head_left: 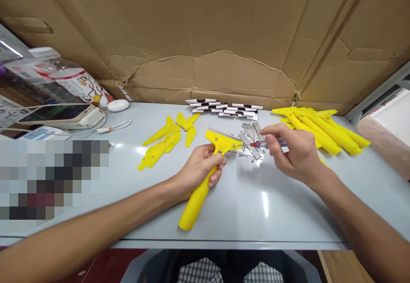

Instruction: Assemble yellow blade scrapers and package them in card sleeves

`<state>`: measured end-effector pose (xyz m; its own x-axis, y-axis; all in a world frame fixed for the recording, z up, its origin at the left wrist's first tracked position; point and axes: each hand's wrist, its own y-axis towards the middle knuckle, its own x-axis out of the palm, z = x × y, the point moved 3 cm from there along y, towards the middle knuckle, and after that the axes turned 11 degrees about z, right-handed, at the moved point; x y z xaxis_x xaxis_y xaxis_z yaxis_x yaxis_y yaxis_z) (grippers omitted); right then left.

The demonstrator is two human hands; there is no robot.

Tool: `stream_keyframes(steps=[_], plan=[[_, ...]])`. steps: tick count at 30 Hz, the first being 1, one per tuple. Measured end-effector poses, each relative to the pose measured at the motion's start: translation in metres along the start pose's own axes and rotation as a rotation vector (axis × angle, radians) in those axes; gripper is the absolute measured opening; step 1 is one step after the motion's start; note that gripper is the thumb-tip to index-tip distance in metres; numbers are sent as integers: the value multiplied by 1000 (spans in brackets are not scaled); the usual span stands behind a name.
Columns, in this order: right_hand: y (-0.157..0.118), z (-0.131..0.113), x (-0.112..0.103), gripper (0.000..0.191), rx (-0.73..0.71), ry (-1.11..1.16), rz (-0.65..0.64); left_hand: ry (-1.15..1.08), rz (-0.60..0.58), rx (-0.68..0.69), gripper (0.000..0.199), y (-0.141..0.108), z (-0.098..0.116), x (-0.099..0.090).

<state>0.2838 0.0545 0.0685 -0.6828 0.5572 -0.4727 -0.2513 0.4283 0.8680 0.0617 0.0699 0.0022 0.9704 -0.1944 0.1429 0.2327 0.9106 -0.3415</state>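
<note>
My left hand (203,165) is wrapped round the neck of a yellow scraper (197,201), its handle slanting down toward the table's front edge. A thin blade edge shows along the far side of the scraper's head. In my right hand (296,152) is a screwdriver (272,143) with a clear handle and a red collar. Its shaft points left, and the tip meets the right end of the scraper head, near a screw. Just beyond lie several flat metal plates (253,137) and many small loose screws (238,151).
Yellow flat pieces (163,142) lie left of my hands, and yellow scraper handles (323,129) are piled at the right. White paper-wrapped packs (238,110) rest against the cardboard (208,73). At the left are a bottle (80,80), a phone (60,114), a white case (118,105) and a cable.
</note>
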Motion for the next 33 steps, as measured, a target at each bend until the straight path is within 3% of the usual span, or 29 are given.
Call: stream_keyframes(steps=[3,10,16,18,22,27,30,33], plan=[[-1,-1,0,13,-27,-35,27,3,-7,-3,24,0,0,-1],[1,-11,1,30,-94,254,-93,-35,38,-2,26,-1,4,1],[2,-12,-1,8,-28,-2,-135,-19,30,-8,24,0,2,-1],[3,-9,-3,7,33,-69,-204,-20,31,-11,24,0,1,-1],[4,-8,-6,13,56,9,-286,-32,44,-15,26,0,2,0],[2,0,-5,7,75,-2,-230,-46,68,-24,28,1,3,-1],[2,3,-4,27,67,-119,-146,-25,49,-7,26,0,3,0],[4,0,-4,22,75,-83,-148,-19,42,7,25,0,3,0]])
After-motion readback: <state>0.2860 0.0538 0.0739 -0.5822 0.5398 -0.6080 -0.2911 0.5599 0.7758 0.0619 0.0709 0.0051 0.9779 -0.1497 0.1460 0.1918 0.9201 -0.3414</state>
